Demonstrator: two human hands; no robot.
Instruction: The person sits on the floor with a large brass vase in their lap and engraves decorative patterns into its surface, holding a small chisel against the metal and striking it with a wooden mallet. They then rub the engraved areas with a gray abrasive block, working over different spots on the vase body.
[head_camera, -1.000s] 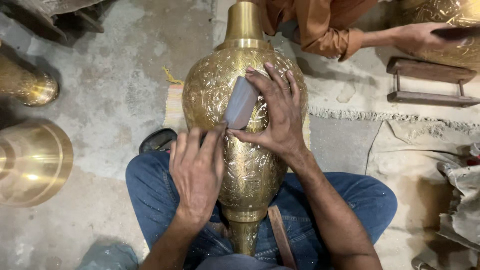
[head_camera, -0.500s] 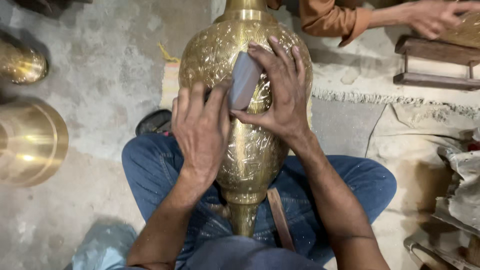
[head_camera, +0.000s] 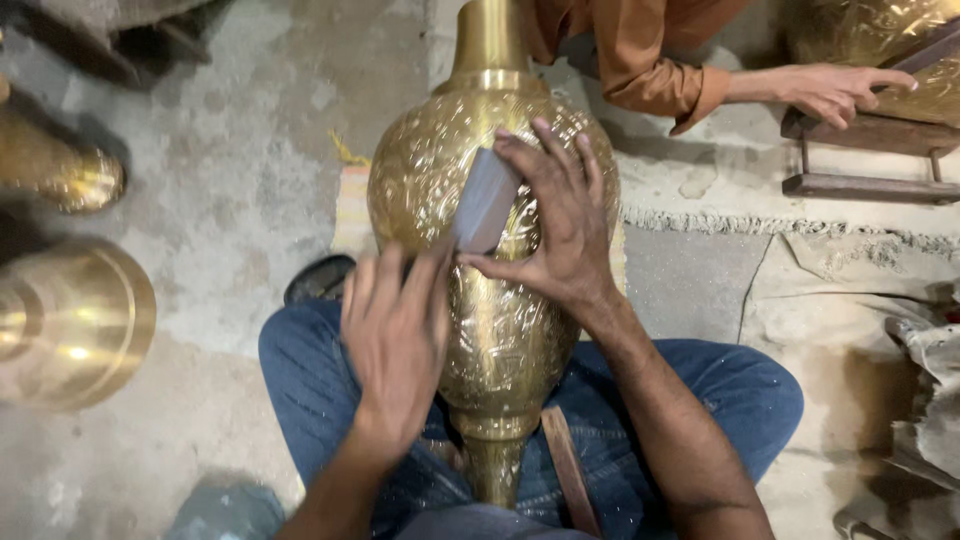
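A large engraved brass vase (head_camera: 500, 330) lies across my lap between my jeans-clad legs, its neck pointing away from me. My right hand (head_camera: 560, 225) grips a grey rectangular block (head_camera: 485, 200) and presses it against the vase's upper belly. My left hand (head_camera: 395, 340) rests flat on the vase's left side just below the block, fingers spread and touching the block's lower end. A brown wooden stick (head_camera: 568, 470) lies under the vase near its foot.
Two plain brass vessels (head_camera: 70, 320) (head_camera: 60, 170) sit on the concrete floor at left. Another person's hand (head_camera: 835, 90) in an orange sleeve (head_camera: 650, 60) reaches toward a wooden stand (head_camera: 870, 155) and another brass piece at top right. Cloth lies at right.
My view has shifted slightly. My left hand slid up the vase and back down a little, while my right hand keeps the grey block against the vase's upper belly.
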